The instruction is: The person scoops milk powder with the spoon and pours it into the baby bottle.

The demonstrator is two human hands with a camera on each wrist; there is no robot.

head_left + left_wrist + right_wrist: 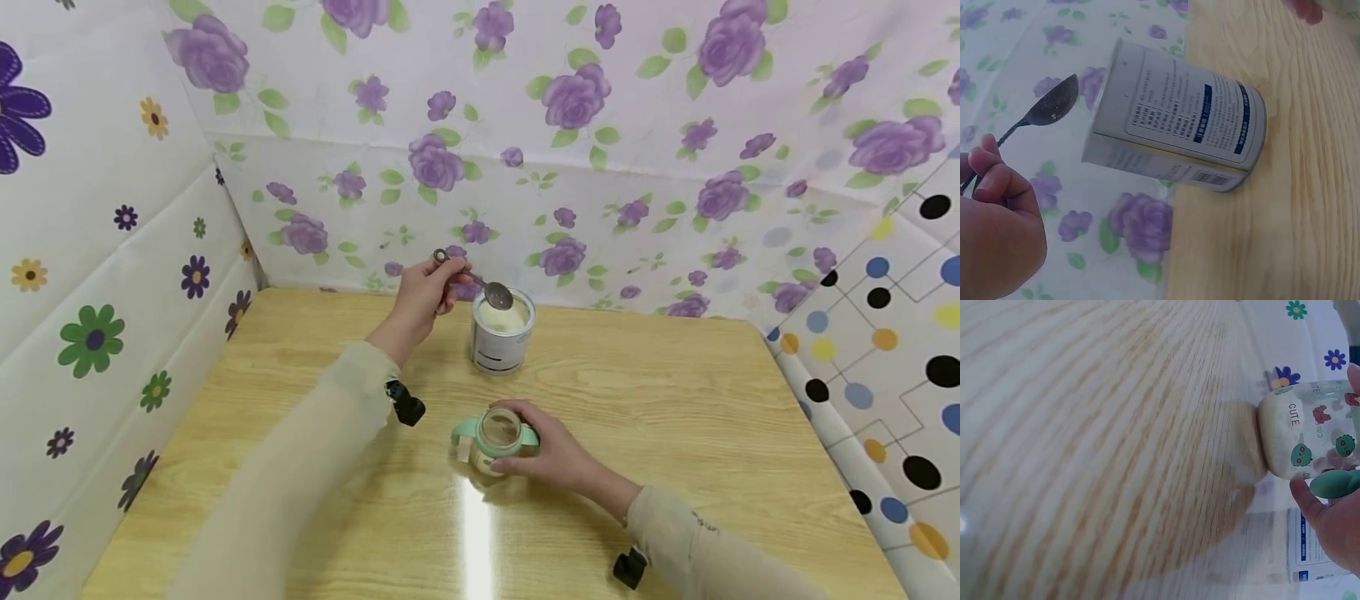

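My left hand [420,304] pinches a dark metal spoon [498,296] by its handle. The spoon's bowl is over the mouth of an open can [501,350] of pale yellow powder [504,317]. Seen from the left wrist, the spoon bowl [1055,105] has a few white specks on it, beside the can's rim. Nearer to me, my right hand [553,447] holds a lidless baby bottle [500,427] with mint-green handles, thumb and fingers around its right side. In the right wrist view the clear bottle [1310,428] shows cartoon prints and whitish contents at its base.
Both things stand on a wood-grain table [637,392], the can farther back near the flowered cloth wall [660,150]. Patterned cloths also hang at the left [112,275] and right [870,358]. A bright glare streak crosses the front of the table.
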